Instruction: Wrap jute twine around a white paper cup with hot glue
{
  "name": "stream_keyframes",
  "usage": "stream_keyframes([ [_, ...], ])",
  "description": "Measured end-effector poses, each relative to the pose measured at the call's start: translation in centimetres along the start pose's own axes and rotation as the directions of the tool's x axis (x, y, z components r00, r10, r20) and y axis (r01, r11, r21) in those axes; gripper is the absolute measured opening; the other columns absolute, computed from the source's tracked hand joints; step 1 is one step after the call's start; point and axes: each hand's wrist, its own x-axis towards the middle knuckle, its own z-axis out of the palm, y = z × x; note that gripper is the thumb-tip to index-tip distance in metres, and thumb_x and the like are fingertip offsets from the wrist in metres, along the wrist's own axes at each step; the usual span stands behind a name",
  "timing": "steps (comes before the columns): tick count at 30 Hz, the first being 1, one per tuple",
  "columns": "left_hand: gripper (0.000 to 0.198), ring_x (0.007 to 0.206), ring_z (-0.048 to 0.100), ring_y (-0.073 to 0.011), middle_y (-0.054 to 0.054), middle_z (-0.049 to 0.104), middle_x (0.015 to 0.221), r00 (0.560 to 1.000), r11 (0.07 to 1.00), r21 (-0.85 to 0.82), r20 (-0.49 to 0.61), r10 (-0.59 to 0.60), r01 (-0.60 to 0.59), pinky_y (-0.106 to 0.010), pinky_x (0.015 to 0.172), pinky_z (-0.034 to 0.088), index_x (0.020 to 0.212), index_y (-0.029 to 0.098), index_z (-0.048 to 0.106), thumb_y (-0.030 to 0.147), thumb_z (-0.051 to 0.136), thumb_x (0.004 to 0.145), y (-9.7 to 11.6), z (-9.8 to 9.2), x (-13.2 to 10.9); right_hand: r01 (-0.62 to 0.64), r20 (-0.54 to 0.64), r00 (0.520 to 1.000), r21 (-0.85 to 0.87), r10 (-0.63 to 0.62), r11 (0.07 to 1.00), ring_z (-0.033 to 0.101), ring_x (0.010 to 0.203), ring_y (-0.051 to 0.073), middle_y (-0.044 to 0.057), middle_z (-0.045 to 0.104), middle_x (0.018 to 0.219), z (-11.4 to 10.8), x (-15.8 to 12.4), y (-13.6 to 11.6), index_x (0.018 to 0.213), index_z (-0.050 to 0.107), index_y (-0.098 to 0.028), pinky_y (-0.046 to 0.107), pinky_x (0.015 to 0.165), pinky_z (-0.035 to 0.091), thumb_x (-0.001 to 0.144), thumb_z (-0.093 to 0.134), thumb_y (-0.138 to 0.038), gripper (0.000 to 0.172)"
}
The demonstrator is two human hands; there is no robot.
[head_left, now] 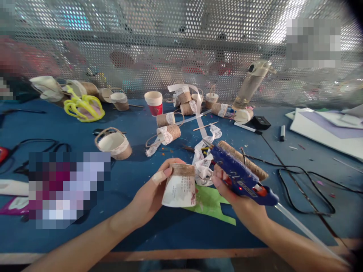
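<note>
Gripping the upturned paper cup [179, 189] over the blue table [136, 230], the left hand [150, 196] presses its thumb on the cup's twine band [183, 169]. The right hand [238, 202] is closed round the blue glue gun [241, 175], nozzle by the lace ribbon [202, 166]. Best, I'd say: steady cup, thin bead at the twine's edge, fingertips clear of hot glue.

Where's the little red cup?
In the head view, the red cup stands upright far back on the blue table, just left of a twine-wrapped cup.
</note>
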Motion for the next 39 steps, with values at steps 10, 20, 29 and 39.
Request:
stream_keyframes([
  [10, 0.028, 0.094, 0.068, -0.0219, -0.006, 0.073, 0.108, 0.998, 0.998, -0.045, -0.029, -0.052, 0.05, -0.03, 0.078, 0.056, 0.108, 0.019, 0.07, 0.037, 0.055, 0.095, 0.3, 0.2, 0.0, 0.162, -0.05, 0.985, -0.066, -0.165, 0.985, 0.056, 0.063, 0.018, -0.002, 0.056, 0.071, 1.2, -0.3, 1.1, 0.071, 0.046, -0.026, 0.035, 0.068, 0.052, 0.071, 0.068, -0.015, 0.024],
  [20, 0.031, 0.083, 0.067, -0.0249, -0.006, 0.073, 0.097, 0.993, 0.997, -0.01, -0.088, -0.075, 0.075, -0.036, 0.072, 0.053, 0.109, 0.022, 0.068, 0.043, 0.062, 0.087, 0.6, 0.1, -0.1, 0.204, -0.054, 0.976, -0.142, -0.213, 0.969, 0.061, 0.062, 0.016, -0.004, 0.059, 0.068, 0.8, -0.2, 0.4, 0.07, 0.051, -0.025, 0.03, 0.067, 0.052, 0.073, 0.07, -0.012, 0.023],
  [29, 0.031, 0.09, 0.07, -0.0252, -0.006, 0.072, 0.105, 0.998, 0.986, 0.162, 0.023, -0.05, 0.046, -0.033, 0.075, 0.051, 0.116, 0.026, 0.062, 0.045, 0.057, 0.092, 0.2, -0.4, -0.3, 0.111, -0.064, 0.989, -0.247, -0.131, 0.963, 0.068, 0.061, 0.015, 0.0, 0.075, 0.077, -0.4, 0.6, -1.0, 0.078, 0.071, -0.023, 0.028, 0.062, 0.059, 0.082, 0.074, -0.024, 0.005],
  [39, 0.029, 0.095, 0.072, -0.0248, -0.005, 0.069, 0.112, 0.986, 0.98, 0.193, 0.147, -0.078, 0.048, -0.037, 0.08, 0.056, 0.121, 0.029, 0.055, 0.045, 0.05, 0.097, -0.7, 0.0, -0.6, 0.154, -0.074, 0.983, -0.147, -0.166, 0.977, 0.066, 0.061, 0.016, -0.002, 0.074, 0.076, 0.9, -0.1, 0.3, 0.082, 0.067, -0.024, 0.026, 0.055, 0.052, 0.074, 0.081, -0.021, 0.017],
])
